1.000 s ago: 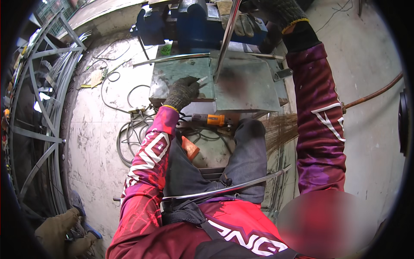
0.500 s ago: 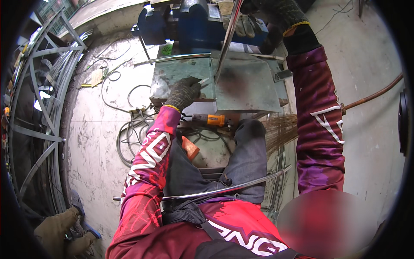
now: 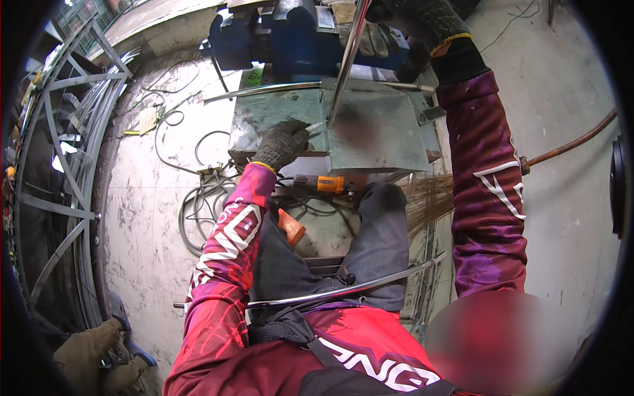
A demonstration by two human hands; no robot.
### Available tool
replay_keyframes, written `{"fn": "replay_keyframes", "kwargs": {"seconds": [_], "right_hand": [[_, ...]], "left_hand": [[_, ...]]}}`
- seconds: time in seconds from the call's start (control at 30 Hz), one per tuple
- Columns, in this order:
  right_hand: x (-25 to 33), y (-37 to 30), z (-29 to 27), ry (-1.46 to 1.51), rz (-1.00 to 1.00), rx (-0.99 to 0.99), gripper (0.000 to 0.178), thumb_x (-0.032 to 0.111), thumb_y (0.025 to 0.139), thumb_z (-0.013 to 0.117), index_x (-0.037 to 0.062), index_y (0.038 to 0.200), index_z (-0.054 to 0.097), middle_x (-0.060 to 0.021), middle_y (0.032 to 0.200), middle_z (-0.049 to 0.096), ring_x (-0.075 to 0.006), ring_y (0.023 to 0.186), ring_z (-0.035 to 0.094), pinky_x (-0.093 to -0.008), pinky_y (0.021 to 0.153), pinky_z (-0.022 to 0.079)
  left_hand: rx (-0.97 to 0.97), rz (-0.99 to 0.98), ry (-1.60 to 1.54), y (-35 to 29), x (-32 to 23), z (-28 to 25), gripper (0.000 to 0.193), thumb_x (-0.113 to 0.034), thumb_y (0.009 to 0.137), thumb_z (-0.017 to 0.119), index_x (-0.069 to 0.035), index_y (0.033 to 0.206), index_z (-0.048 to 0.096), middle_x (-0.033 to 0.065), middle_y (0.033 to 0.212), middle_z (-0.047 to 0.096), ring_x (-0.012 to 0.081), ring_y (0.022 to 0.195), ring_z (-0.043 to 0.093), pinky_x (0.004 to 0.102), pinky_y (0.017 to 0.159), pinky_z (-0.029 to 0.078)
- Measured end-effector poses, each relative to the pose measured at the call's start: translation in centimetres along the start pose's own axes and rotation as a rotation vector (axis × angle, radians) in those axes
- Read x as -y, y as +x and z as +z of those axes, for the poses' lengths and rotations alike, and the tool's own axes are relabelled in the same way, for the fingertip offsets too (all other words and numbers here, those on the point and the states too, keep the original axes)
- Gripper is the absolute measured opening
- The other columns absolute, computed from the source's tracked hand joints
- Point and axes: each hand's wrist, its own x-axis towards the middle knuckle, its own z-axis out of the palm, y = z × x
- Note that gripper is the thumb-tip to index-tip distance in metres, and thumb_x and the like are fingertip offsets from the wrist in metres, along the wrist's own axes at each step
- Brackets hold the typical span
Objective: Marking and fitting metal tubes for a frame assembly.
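Note:
My left hand (image 3: 282, 143), in a dark knitted glove, is closed around a slim white pen-like stick (image 3: 317, 126). The stick's tip is beside the lower end of a shiny metal tube (image 3: 349, 59), which rises from a grey metal plate (image 3: 376, 142) past the top of the picture. Under that hand is a worn metal-topped block (image 3: 254, 119). My right hand (image 3: 439, 23), also gloved, is raised at the upper right near the tube's upper part. Its fingers are dark and partly cut off, so their grip is hidden.
A blue bench vise (image 3: 297, 43) with a spare glove (image 3: 375, 41) stands beyond the block. An orange-and-black power tool (image 3: 320, 183) lies between my legs, near coiled cables (image 3: 191, 221). Another metal tube (image 3: 356, 288) crosses my lap. A broom (image 3: 429, 204) is at right, a metal rack (image 3: 66, 204) at left.
My left hand and the stick have shifted very slightly, with the tip nearer the tube. My right forearm has moved a little to the left.

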Motion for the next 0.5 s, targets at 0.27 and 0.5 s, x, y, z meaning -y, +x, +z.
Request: {"fn": "replay_keyframes", "kwargs": {"seconds": [0.27, 0.5], "right_hand": [[1.0, -1.4, 0.4, 0.074, 0.049, -0.012, 0.018, 0.011, 0.094, 0.071, -0.0017, 0.105, 0.065, -0.0062, 0.083, 0.065, -0.0132, 0.069, 0.065, -0.0299, 0.057, 0.058], [0.3, -1.5, -0.4, 0.109, 0.087, 0.093, 0.011, 0.005, 0.094, 0.068, 0.0005, 0.103, 0.066, -0.0040, 0.085, 0.066, -0.0121, 0.073, 0.067, -0.0289, 0.060, 0.059]], "left_hand": [[-0.043, 0.014, -0.114, 0.0, 0.9, 0.3, 0.039, -0.035, 0.094, 0.061, -0.005, 0.116, 0.076, 0.0165, 0.090, 0.076, 0.0310, 0.085, 0.074, 0.0450, 0.081, 0.055], [-0.053, 0.021, -0.090, -0.1, 1.1, 0.4, 0.038, -0.036, 0.096, 0.061, -0.006, 0.115, 0.075, 0.0159, 0.088, 0.076, 0.0317, 0.083, 0.073, 0.0454, 0.079, 0.055]]}}
